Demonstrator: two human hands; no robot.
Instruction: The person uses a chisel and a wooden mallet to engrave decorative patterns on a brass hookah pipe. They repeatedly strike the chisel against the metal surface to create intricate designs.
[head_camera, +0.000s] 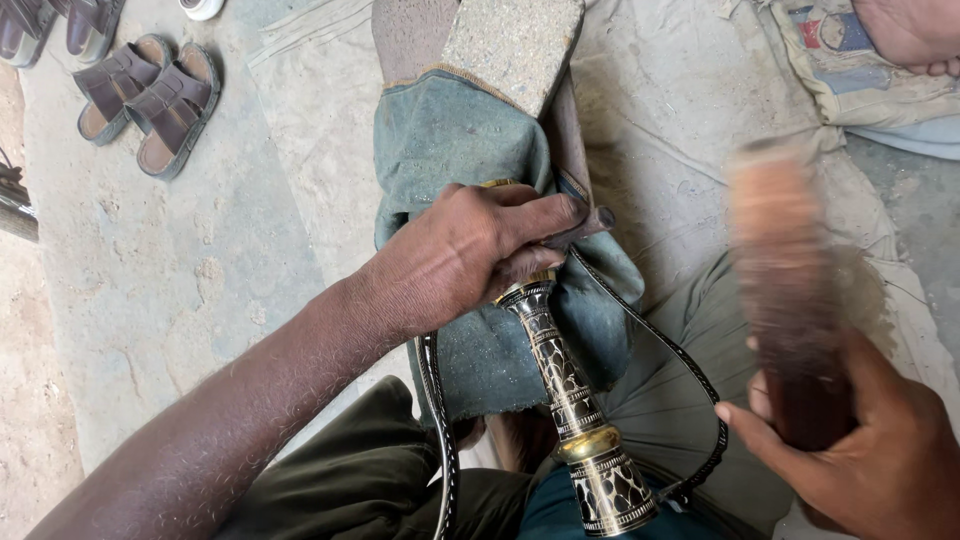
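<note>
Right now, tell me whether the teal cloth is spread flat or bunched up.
Bunched up. The teal cloth wraps in folds around the engraved metal shaft, pressed under the left hand.

We see bright, even daylight, soft shadows, no harsh glare. Wooden mallet (790, 290) in right hand (880, 450) heavily motion-blurred; left hand (455, 255) sharp. Slight wide-angle stretch at edges.

1. Wooden mallet (790, 290) in right hand (880, 460) motion-blurred, head shape unclear
2. Engraved metal piece (575, 400) top hidden under left hand (470, 255), base cut by bottom edge
3. Sandals (150, 100) upper pair cut off at top edge
4. Another person's hand (910, 30) cropped at corner
</note>
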